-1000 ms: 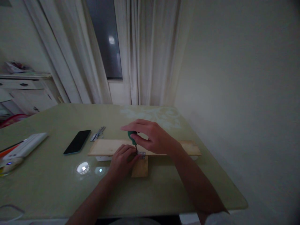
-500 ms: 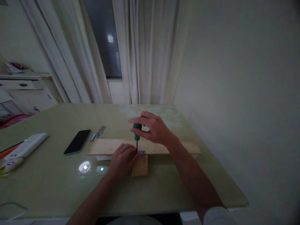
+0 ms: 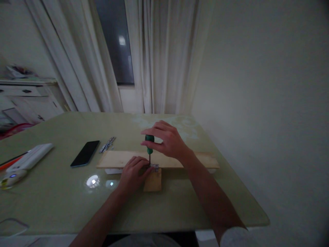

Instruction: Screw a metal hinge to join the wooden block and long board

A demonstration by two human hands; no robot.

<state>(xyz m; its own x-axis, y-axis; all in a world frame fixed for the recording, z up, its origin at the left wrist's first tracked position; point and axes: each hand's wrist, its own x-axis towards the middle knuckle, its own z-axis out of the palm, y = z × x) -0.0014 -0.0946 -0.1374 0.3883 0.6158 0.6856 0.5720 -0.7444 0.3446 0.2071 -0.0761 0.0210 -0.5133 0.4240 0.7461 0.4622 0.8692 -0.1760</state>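
My right hand [image 3: 166, 140] grips the top of a green-handled screwdriver [image 3: 149, 143], with the index finger over its end and the thumb at its side. Its shaft stands upright, the tip down at a small metal plate with holes [image 3: 155, 167]. This plate lies at the front edge of a long pale wooden board [image 3: 115, 159], where a short wooden block [image 3: 152, 183] extends toward me. My left hand [image 3: 133, 173] rests on the board's edge, fingertips and thumb closed around the screwdriver tip and the plate's left end. A screw there is hidden or too small to see.
Left of the board lie several metal plates [image 3: 108, 144] and a black phone [image 3: 85, 153]. A white power strip [image 3: 32, 157] and an orange-and-black object [image 3: 11, 163] are farther left. White supports [image 3: 113, 171] sit under the board. A wall [image 3: 257, 120] borders the table's right side.
The view has shifted slightly. My right hand stays on the screwdriver with its fingers slightly repositioned on the handle; my left hand keeps its place at the plate.
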